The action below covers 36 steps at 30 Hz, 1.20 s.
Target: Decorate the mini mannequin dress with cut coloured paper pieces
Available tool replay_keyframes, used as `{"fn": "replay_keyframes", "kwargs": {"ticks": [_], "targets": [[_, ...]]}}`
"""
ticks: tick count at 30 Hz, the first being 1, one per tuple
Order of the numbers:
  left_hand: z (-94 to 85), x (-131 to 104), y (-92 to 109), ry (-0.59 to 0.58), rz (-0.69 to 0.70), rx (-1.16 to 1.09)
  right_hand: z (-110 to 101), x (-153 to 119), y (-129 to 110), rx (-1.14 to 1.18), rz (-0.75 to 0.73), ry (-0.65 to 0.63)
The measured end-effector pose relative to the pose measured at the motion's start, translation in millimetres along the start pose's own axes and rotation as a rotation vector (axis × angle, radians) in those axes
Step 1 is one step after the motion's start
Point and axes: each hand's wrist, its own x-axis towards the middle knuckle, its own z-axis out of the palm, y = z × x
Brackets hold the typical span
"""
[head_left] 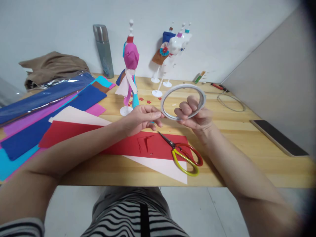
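My right hand (197, 117) holds up a thin white roll of tape (202, 95), its fingers curled through the ring. At the roll's left edge, the thumb and forefinger of my left hand (143, 119) are pinched together; its other fingers are loosely bent. Whether a strip of tape lies between them is too small to see. Below my hands, scissors (172, 144) with one red and one yellow handle lie on a red sheet (128, 144), which has cuts in it. A small stand dressed in coloured paper (131, 56) rises behind my left hand.
Coloured sheets (91, 97) spread over the table's left side, beside a brown cloth (54, 65) and a flask (103, 52). More small white stands (175, 46) are at the back. Small red flower cutouts (148, 101) lie mid-table. A phone (278, 136) and a cable (232, 107) are right.
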Motion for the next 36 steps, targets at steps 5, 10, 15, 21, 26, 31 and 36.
{"fn": "replay_keyframes", "kwargs": {"ticks": [5,10,15,21,26,31,36], "targets": [[1.8,-3,5,-0.027,0.072,-0.054,4,4,11,0.1,-0.047,-0.057],[4.5,-7,13,0.0,0.144,-0.031,-2,9,15,0.086,0.101,-0.077],[4.8,-7,16,0.028,0.124,0.163,-9,11,3,0.048,0.093,0.019],[5.9,-6,17,0.011,0.099,0.322,-5,12,2,-0.041,0.029,-0.016],[4.5,-6,18,0.028,0.141,0.283,-8,15,12,0.023,-0.005,-0.018],[1.4,-4,17,0.05,0.157,0.278,-12,15,11,0.01,0.006,-0.033],[1.6,-2,18,0.079,0.109,0.281,-20,15,-9,-0.006,0.057,0.109]]}}
